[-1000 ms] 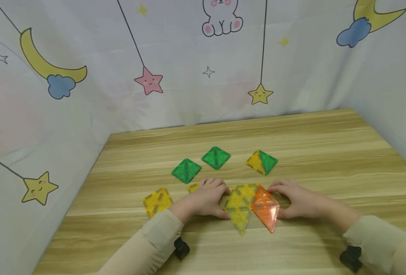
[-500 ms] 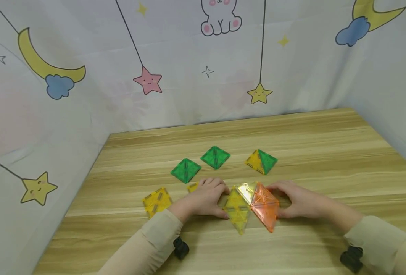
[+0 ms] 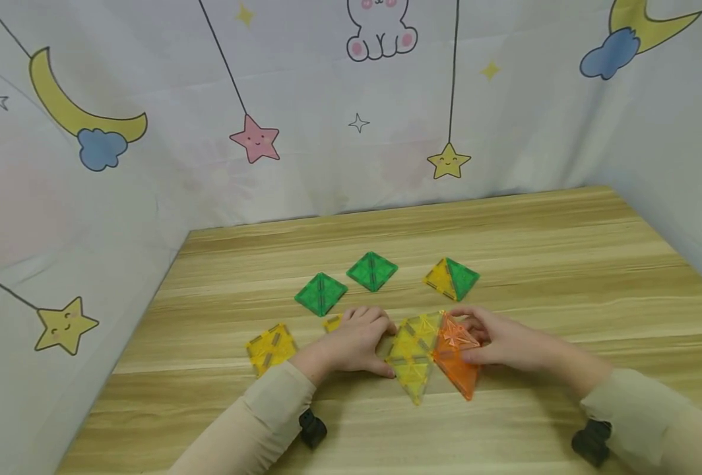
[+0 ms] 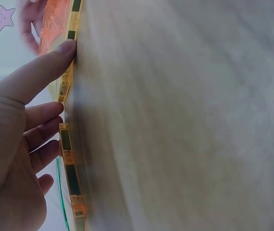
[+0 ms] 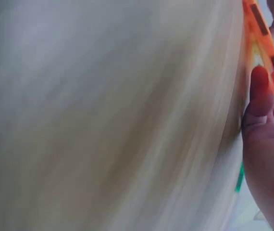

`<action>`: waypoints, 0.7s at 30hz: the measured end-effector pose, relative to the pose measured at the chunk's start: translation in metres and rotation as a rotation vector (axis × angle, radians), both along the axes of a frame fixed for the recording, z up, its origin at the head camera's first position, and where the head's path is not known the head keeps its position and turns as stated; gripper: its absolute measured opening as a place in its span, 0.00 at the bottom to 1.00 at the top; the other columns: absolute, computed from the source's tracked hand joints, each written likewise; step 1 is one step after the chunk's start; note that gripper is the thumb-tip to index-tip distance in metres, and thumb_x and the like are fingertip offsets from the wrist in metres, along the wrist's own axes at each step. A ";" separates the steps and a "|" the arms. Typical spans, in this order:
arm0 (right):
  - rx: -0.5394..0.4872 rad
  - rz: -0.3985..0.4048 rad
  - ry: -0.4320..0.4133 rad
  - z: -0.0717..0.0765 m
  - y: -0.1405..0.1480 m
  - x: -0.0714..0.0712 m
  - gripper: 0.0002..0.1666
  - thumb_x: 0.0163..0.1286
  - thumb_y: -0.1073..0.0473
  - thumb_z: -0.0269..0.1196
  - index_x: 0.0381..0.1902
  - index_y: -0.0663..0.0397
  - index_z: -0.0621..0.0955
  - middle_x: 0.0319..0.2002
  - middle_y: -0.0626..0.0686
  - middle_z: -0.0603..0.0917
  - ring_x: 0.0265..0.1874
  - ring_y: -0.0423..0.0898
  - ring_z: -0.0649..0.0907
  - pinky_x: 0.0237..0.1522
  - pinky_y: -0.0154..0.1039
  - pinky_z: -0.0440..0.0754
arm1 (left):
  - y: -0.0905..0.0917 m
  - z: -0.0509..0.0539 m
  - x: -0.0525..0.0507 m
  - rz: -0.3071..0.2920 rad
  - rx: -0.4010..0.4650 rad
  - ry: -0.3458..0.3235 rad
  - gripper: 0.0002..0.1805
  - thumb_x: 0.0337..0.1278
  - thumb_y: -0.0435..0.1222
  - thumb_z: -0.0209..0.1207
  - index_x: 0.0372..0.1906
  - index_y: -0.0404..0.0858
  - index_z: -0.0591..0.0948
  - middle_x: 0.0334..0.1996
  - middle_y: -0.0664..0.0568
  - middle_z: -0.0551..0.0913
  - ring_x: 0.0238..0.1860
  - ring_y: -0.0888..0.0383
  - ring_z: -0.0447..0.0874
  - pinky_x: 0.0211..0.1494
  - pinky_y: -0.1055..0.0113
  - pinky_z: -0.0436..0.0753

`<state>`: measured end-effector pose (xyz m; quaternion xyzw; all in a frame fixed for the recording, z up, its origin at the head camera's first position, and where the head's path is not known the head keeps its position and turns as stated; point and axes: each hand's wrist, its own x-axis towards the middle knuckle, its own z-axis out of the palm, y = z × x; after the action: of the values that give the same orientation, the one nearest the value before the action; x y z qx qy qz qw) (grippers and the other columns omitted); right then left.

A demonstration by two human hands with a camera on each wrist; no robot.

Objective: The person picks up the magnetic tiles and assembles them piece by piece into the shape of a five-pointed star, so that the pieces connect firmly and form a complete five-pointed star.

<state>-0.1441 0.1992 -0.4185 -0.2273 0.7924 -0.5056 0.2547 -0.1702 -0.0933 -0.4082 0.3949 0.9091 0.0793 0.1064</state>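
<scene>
Yellow triangle magnetic tiles (image 3: 412, 346) lie joined edge to edge in front of me, with two orange triangle magnetic tiles (image 3: 459, 377) along their right side. My left hand (image 3: 357, 340) holds the left corner of the yellow tiles between thumb and fingers. In the left wrist view, my left thumb touches a tile's edge. My right hand (image 3: 499, 336) grips the outer edge of the orange tiles, fingers curled at the far part. The right wrist view shows the orange tiles (image 5: 271, 57) raised off the table beside my thumb. Exact finger contact is partly hidden.
Two green diamonds (image 3: 321, 294) (image 3: 372, 271) and a yellow-green one (image 3: 452, 279) lie farther back. A yellow pair (image 3: 271, 348) lies left, and another yellow piece (image 3: 332, 323) is partly behind my left hand. A printed cloth (image 3: 315, 165) borders the wooden table (image 3: 565, 264).
My right hand has moved left and inward over the orange tiles' edge, and those tiles now tilt with their outer side lifted. My left hand stays in place.
</scene>
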 end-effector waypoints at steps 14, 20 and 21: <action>0.136 -0.223 0.217 -0.006 -0.041 -0.013 0.27 0.64 0.56 0.64 0.61 0.49 0.73 0.59 0.59 0.73 0.59 0.58 0.69 0.56 0.58 0.66 | 0.001 0.001 -0.001 -0.002 0.002 -0.008 0.35 0.43 0.58 0.67 0.55 0.44 0.73 0.50 0.55 0.71 0.55 0.54 0.65 0.59 0.55 0.60; 0.094 -0.279 0.190 -0.007 -0.039 -0.011 0.25 0.63 0.55 0.65 0.58 0.47 0.75 0.56 0.61 0.74 0.51 0.54 0.74 0.50 0.50 0.71 | 0.004 0.002 -0.001 0.010 0.073 -0.063 0.40 0.42 0.54 0.69 0.61 0.43 0.67 0.53 0.55 0.73 0.56 0.55 0.67 0.60 0.54 0.60; 0.076 -0.285 0.183 -0.007 -0.039 -0.011 0.25 0.63 0.55 0.65 0.58 0.47 0.75 0.55 0.61 0.75 0.49 0.53 0.74 0.48 0.48 0.72 | 0.006 0.002 -0.001 0.011 0.093 -0.085 0.42 0.42 0.53 0.69 0.62 0.42 0.66 0.54 0.55 0.73 0.57 0.55 0.67 0.60 0.54 0.59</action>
<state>-0.1549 0.1600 -0.4251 -0.1479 0.8550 -0.4834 0.1157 -0.1709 -0.0878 -0.4060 0.3905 0.9013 0.1386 0.1261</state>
